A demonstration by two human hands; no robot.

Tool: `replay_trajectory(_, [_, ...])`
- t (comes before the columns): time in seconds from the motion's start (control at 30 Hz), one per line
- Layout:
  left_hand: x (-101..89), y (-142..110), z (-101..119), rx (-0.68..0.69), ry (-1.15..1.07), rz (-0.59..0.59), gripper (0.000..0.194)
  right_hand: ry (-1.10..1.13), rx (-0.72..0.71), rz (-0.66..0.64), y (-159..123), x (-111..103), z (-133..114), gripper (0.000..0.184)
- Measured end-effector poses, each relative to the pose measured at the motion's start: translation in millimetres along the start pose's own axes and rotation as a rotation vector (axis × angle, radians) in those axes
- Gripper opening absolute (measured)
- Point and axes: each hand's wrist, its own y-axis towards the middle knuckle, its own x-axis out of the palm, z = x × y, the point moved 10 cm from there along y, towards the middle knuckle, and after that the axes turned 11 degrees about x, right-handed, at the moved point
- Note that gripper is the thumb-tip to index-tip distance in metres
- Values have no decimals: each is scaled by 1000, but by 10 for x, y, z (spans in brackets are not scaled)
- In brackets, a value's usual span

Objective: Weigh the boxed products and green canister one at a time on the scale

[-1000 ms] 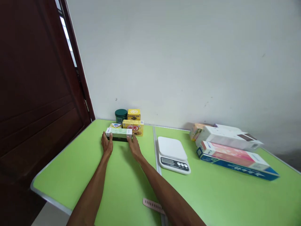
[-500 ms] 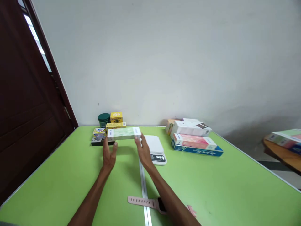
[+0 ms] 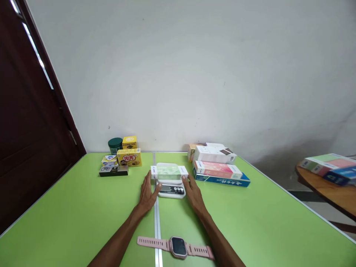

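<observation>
you're likely placing box (image 3: 169, 172) on scale (image 3: 170, 193) — left hand (image 3: 147, 193) spread, right hand (image 3: 194, 193) hold unclear — next needs level release.

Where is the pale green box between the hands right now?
In the head view, the pale green box is just below centre, over the white scale, left hand at one end and right hand at the other.

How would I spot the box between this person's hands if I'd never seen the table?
On the green table, look past the pink watch to the white scale. Over the scale, between the left hand and the right hand, is a long box. Its pale green middle sets it apart from the pink box and the black box.
</observation>
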Motion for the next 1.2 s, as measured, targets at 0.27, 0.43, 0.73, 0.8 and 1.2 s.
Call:
replay_trajectory(0.27, [-42,-33,-154,-113,-82,78,90,33,93,50,47,-34,229,100])
replay_trajectory(0.43, [-16,-40,-163,-110,-77,49,90,11,64,54,76,-12,234,100])
replay_trajectory(0.73, [-68,-58,-114,-115,-33,96,97,14,3,95,48,-40,193,94])
replay_trajectory(0.8, [-134,-58,-50,-77,29,160,98,8,-23,123,31,-58,161,93])
replay_trajectory(1.2, [96,-69,104,-54,63,56,84,85,57,97,-102,11,-21,92])
